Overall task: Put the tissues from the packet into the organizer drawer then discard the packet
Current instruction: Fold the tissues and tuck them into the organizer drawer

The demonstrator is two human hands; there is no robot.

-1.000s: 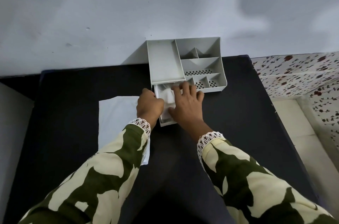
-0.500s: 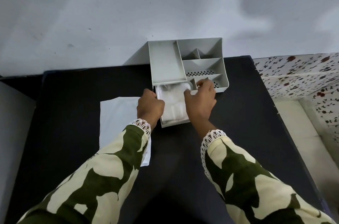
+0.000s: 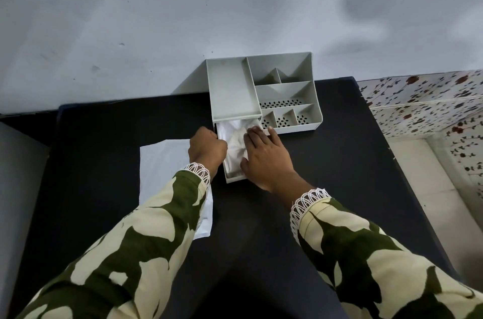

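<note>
A grey organizer (image 3: pixel 232 88) stands against the wall on a black table. Its drawer (image 3: pixel 235 178) is pulled out toward me and holds crumpled white tissues (image 3: pixel 234 141). My left hand (image 3: pixel 207 150) is curled at the drawer's left wall, its fingers closed on the edge. My right hand (image 3: pixel 266 155) lies flat over the drawer's right side, fingers spread and pressing on the tissues. The white packet (image 3: pixel 163 161) lies flat on the table to the left, partly under my left sleeve.
The organizer's right half has several open compartments (image 3: pixel 285 99), some perforated. The black table (image 3: pixel 339 161) ends at the right, where a floral-tiled ledge (image 3: pixel 423 104) and pale floor show. A grey wall rises behind.
My right hand has come back from the organizer's front right onto the tissues in the drawer, fingers now flat. The left hand has stayed at the drawer's left wall.
</note>
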